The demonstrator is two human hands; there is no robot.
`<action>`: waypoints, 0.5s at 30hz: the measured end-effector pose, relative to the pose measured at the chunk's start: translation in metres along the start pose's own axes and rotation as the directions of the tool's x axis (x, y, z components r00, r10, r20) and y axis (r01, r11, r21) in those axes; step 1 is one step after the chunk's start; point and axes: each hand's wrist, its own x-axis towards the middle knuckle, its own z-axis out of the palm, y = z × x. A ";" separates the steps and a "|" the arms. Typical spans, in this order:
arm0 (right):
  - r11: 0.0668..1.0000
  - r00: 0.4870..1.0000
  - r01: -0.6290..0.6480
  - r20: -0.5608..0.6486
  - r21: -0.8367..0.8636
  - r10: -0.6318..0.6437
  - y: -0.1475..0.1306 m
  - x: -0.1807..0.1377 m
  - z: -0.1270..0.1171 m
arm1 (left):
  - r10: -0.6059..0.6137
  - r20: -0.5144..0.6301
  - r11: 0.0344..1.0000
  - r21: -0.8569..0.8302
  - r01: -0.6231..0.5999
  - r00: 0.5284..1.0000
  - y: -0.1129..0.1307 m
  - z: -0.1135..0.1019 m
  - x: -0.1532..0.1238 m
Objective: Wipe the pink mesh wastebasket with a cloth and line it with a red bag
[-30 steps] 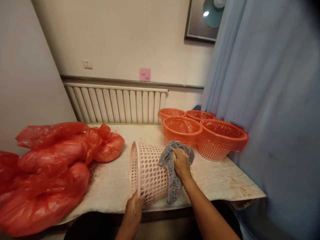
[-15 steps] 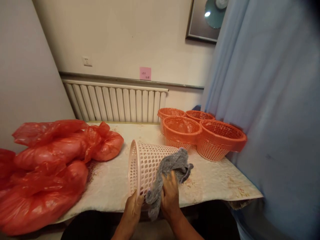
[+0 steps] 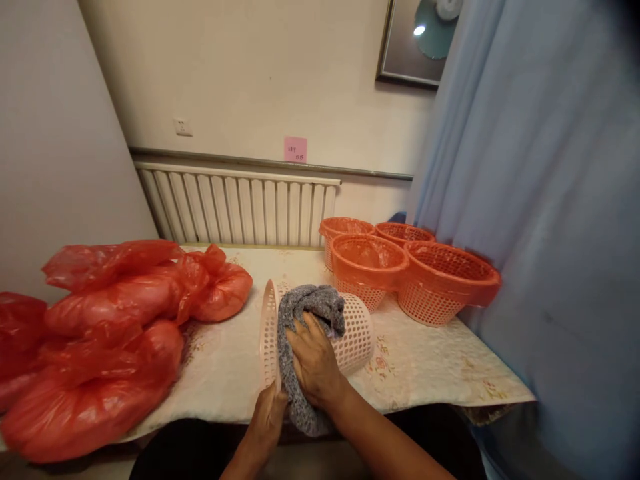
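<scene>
A pale pink plastic basket (image 3: 357, 330) with a lattice wall lies on its side near the table's front edge, its mouth toward the left. My left hand (image 3: 268, 415) is closed around the lower part of its rim. Draped across the basket's side is a grey cloth (image 3: 305, 300), bunched at the top and hanging down toward me. My right hand (image 3: 316, 363) presses this cloth against the basket wall, fingers bent into the fabric. Cloth and hand hide much of the basket's middle.
Several orange lattice baskets (image 3: 433, 307) lined with red bags stand at the back right, beside a blue curtain (image 3: 550, 233). Full red plastic bags (image 3: 100, 393) are heaped on the left. The table (image 3: 400, 370) has a flowered cover. A radiator (image 3: 240, 210) stands behind it.
My right hand has moved the grey cloth left along the basket, from near its base toward the rim. My left hand stays at the rim.
</scene>
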 end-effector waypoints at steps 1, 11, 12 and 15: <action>1.000 1.000 -0.009 0.007 0.005 0.009 0.002 0.004 -0.001 | -0.007 -0.012 1.000 0.001 0.007 1.000 -0.001 0.001 -0.001; 0.990 0.988 -0.117 0.111 0.083 0.107 0.021 0.050 -0.007 | 0.030 0.151 0.999 -0.035 -0.025 0.988 -0.013 0.006 -0.021; 0.990 0.987 -0.113 0.121 0.090 0.101 0.023 0.054 -0.007 | 0.034 0.159 0.999 -0.042 -0.028 0.987 -0.013 0.008 -0.024; 0.990 0.989 -0.107 0.112 0.094 0.096 0.028 0.057 -0.006 | 0.015 0.146 0.998 -0.067 -0.005 0.989 -0.012 0.012 -0.030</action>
